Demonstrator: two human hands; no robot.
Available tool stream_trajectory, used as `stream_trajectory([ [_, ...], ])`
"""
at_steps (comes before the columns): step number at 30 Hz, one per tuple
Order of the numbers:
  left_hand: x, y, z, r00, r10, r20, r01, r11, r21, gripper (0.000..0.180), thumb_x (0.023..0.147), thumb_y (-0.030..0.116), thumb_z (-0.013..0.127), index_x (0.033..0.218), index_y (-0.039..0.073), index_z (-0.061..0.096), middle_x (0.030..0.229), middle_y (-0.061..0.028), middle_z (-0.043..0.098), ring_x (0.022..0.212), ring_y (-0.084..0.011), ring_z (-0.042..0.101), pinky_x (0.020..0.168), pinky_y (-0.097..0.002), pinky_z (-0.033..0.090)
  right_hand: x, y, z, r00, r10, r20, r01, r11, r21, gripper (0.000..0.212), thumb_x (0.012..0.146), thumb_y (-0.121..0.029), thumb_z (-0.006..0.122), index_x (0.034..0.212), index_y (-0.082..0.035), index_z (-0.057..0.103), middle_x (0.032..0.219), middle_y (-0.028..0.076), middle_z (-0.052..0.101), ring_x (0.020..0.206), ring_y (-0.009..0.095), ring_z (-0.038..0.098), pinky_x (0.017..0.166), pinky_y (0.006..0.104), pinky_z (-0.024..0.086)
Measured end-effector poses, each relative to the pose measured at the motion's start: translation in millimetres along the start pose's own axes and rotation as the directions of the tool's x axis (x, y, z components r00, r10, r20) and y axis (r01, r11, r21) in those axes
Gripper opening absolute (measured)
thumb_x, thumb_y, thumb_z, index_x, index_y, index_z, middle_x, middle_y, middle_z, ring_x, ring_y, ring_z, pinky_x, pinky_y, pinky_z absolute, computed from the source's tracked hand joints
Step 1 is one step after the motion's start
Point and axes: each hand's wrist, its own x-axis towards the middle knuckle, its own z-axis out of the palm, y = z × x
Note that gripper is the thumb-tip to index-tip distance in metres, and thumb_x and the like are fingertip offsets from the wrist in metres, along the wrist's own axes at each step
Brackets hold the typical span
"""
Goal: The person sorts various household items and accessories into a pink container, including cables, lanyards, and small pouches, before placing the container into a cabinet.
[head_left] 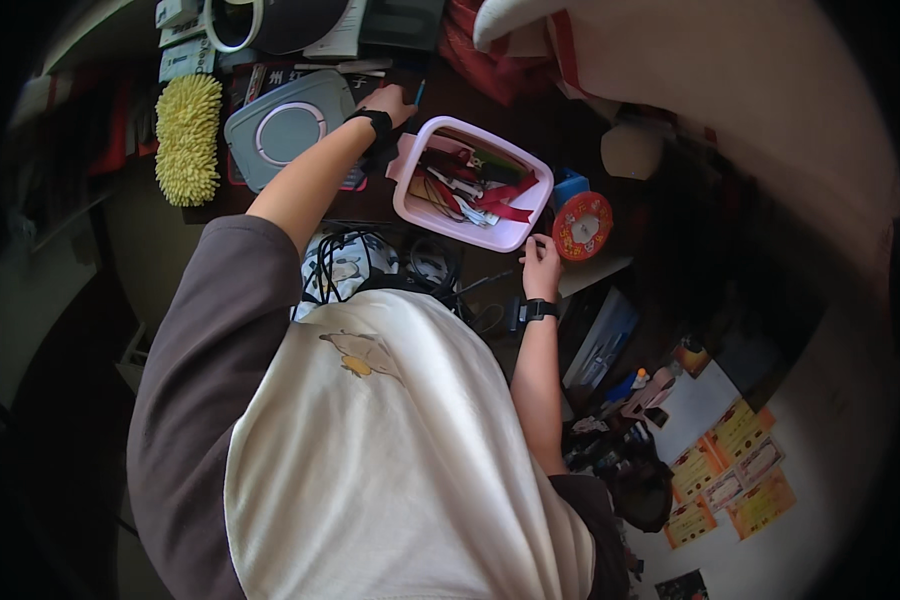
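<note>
My left hand (388, 103) reaches over the dark tabletop, just beyond a grey-blue lid (345, 100) with a pale ring on it. Its fingers are closed, and a thin blue stick (420, 93), perhaps a pen, shows at the fingertips. To the right stands a pale pink plastic box (450, 228) without a cover, holding dark red ribbons (510, 195) and white and dark oddments. My right hand (541, 265) is by the box's near right corner with fingers curled together; what they hold, if anything, is hidden. Both wrists wear black bands.
A yellow chenille duster (188, 140) lies left of the lid. Right of the box sit a round red tub (582, 226) and a small blue item (570, 186). Small boxes (185, 45) and a red bag (490, 60) are at the back. Black cables (345, 265) hang near the front edge.
</note>
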Motion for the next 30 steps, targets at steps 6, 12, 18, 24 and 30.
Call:
stream_trajectory([
  [6,-8,32,-17,1.0,-0.016,-0.005,0.017,0.935,0.355,0.04,0.068,0.037,0.068,0.095,0.006,0.068,0.096,-0.0177,0.065,0.09,-0.0309,0.064,0.077,-0.0392,0.051,-14,21,-12,1.0,-0.015,-0.007,0.016,0.976,0.218,0.015,0.09,-0.011,0.053,0.1,0.0,0.057,0.082,0.009,0.065,0.071,0.012,0.061,0.066,0.0253,0.049],
  [12,8,9,-46,0.987,-0.098,0.128,0.062,0.963,0.263,0.034,0.071,0.035,0.065,0.077,0.002,0.068,0.068,-0.0115,0.065,0.063,-0.0232,0.063,0.063,-0.034,0.049,-22,37,-33,0.998,0.019,-0.055,-0.003,0.963,0.271,0.014,0.09,-0.008,0.051,0.099,0.001,0.057,0.081,0.008,0.065,0.068,0.012,0.06,0.066,0.0239,0.048],
  [18,-47,16,-90,0.992,-0.016,0.129,0.069,0.906,-0.417,0.031,0.079,0.034,0.063,0.075,0.004,0.062,0.053,0.003,0.047,0.041,-0.007,0.041,0.038,-0.0234,0.031,1,37,-58,0.996,-0.083,-0.044,0.093,0.931,0.352,0.013,0.09,-0.008,0.051,0.097,0.001,0.057,0.08,0.007,0.064,0.067,0.011,0.059,0.064,0.0234,0.047],
  [24,-127,61,-74,0.988,0.091,0.121,0.018,0.722,-0.692,0.022,0.087,0.024,0.055,0.091,0.003,0.062,0.065,0.0034,0.05,0.051,-0.0054,0.045,0.044,-0.0196,0.034,44,10,-76,0.95,-0.307,-0.063,0.301,0.836,0.46,0.014,0.092,-0.01,0.05,0.095,0.001,0.059,0.081,0.006,0.064,0.069,0.011,0.06,0.065,0.0233,0.048],
  [30,-165,93,-55,0.988,0.09,0.128,0.057,0.552,-0.832,0.014,0.091,0.022,0.05,0.092,0.009,0.054,0.068,0.0051,0.048,0.055,-0.0046,0.045,0.047,-0.0189,0.033,53,-26,-91,0.924,-0.382,-0.027,0.351,0.815,0.462,0.014,0.092,-0.01,0.05,0.096,0.001,0.059,0.082,0.005,0.064,0.07,0.011,0.06,0.066,0.0236,0.049],
])
